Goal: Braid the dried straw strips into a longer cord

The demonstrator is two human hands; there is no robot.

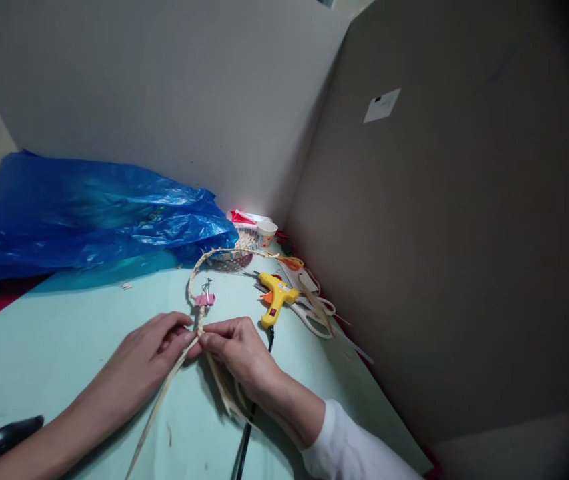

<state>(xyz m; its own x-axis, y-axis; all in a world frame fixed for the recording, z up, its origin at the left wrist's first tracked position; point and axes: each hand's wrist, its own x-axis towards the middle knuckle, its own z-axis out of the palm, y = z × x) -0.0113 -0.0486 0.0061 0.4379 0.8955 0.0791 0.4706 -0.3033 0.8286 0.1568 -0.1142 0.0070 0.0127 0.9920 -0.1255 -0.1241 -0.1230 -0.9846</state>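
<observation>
From my remote station I record: white sleeve [354, 443] on the right arm [291, 408], ending short of the wrist; right hand [241, 350] bare; left hand [158, 343] and left forearm [74, 417] bare where visible.

We see a pale straw-coloured braided fibre cord [201, 319], a pink metal binder clip [205, 301], a yellow plastic pistol-shaped glue gun [278, 293] with an orange trigger [267, 297], red switch [273, 312] and black cable [247, 427], deep-blue crumpled plastic sheeting [89, 207], a plain pale mint-green tabletop [89, 327] and a white fabric sleeve [349, 443].
</observation>
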